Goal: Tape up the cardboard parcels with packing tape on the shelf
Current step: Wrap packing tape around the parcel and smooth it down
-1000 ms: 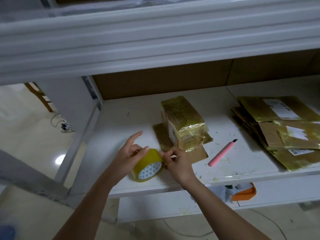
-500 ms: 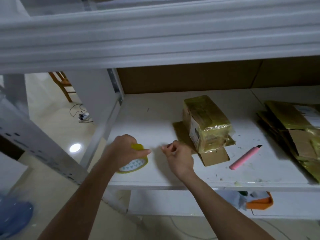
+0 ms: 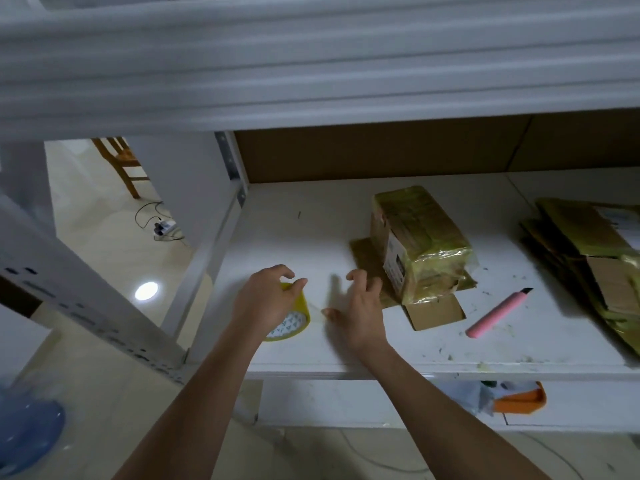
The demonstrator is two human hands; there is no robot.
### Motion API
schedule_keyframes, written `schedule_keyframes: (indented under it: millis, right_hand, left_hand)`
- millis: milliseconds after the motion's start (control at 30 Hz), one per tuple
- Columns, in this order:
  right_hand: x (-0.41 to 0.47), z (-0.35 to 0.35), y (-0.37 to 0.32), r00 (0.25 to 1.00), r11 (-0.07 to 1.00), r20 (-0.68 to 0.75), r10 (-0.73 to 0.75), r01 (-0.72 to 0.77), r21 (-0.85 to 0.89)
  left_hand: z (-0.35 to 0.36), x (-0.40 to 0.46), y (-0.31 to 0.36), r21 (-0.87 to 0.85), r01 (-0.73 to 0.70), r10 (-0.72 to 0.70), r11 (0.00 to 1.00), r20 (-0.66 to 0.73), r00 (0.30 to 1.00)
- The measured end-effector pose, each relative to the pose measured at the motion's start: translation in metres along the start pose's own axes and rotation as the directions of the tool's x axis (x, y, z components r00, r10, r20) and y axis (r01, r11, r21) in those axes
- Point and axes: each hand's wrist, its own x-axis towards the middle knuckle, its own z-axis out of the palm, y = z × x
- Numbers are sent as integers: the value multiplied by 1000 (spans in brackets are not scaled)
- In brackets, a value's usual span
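White shelving fills the view, and the work sits on the middle shelf near its front edge. Left hand: its fingers curl over the top of the yellow tape roll, which stands close to the front edge, toward the left end; whether they grip it or only rest on it is hard to tell. Right hand: fingers spread and loosely bent, holding nothing, hovering just beside the roll and close to the near corner of the wrapped parcel. No strip of tape shows clearly between the two hands.

That parcel stands on flat cardboard mid-shelf, already covered in yellowish tape. A pink cutter lies to its right, apart from it, and a pile of taped parcels sits at the right end.

The step in hand looks like readying tape at the roll. Next, the right fingers likely need to find and pinch the loose tape end, with the left hand steadying the roll, then draw a length toward the parcel; the cutter is within reach.
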Motion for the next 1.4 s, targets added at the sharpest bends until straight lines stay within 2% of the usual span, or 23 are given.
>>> schedule_keyframes:
  millis: [33,67,100,133,167,200,267,300,333,367,433,500,633,733,833,933,1100,1167,1300,1400]
  right_hand:
    - [-5,-3,0,999,999,4,-36,36,-8]
    - [-10,-8,1,996,996,-31,-89,89,-5]
    - [-15,-18,2,982,988,-115,-153,154,-2]
    - [-21,-32,3,946,974,-234,-223,228,-5]
    - [-26,-48,3,885,952,-363,-292,305,-20]
    - [-30,-67,4,808,931,-482,-339,362,-48]
    - [-27,-105,12,705,931,-626,-333,353,-97]
    - [-19,-121,19,699,948,-654,-289,304,-93]
    - [-9,-134,29,727,965,-645,-236,255,-66]
    - [1,-146,38,784,975,-590,-191,221,-22]
    - [18,-160,55,912,979,-392,-122,176,105]
    - [19,-161,63,963,963,-252,-100,157,220]
    - [0,-157,63,954,952,-257,-155,214,220]
    - [-1,-156,70,939,958,-283,-195,245,151]
    - [5,-153,70,923,966,-302,-237,257,27]
    - [10,-150,70,907,965,-339,-248,263,-3]
    - [14,-146,72,895,964,-362,-259,265,-34]
    - [15,-147,73,903,962,-338,-266,268,-41]
    - [16,-154,75,919,965,-304,-250,263,4]
    - [18,-155,75,937,971,-270,-223,239,27]
  left_hand:
    - [-2,0,1,183,-49,51,982,-6,999]
    - [-4,0,3,406,-106,129,908,-30,991]
    - [-5,0,5,571,-156,230,806,-60,971]
    - [-6,1,9,637,-206,338,743,-90,937]
    - [-5,0,13,609,-260,410,749,-118,905]
    - [-2,0,18,503,-325,454,801,-155,877]
    - [10,-1,34,52,-422,424,905,-179,888]
    - [16,-2,45,-168,-409,390,897,-134,911]
    - [21,-4,58,-323,-382,371,866,-98,923]
    - [26,-6,70,-424,-358,363,832,-71,929]
    - [34,-12,91,-541,-343,385,768,-39,922]
    - [43,-17,102,-597,-350,441,722,6,898]
    - [61,-13,102,-592,-385,505,708,43,862]
    - [72,-13,101,-596,-363,479,716,42,877]
    - [81,-16,106,-542,-385,414,747,-74,907]
    - [84,-20,116,-390,-453,410,801,-193,891]
    - [85,-24,123,-339,-473,411,813,-240,879]
    - [88,-23,121,-350,-474,412,808,-239,879]
    - [92,-16,112,-477,-455,434,752,-161,886]
    - [89,-15,113,-470,-442,440,764,-120,890]
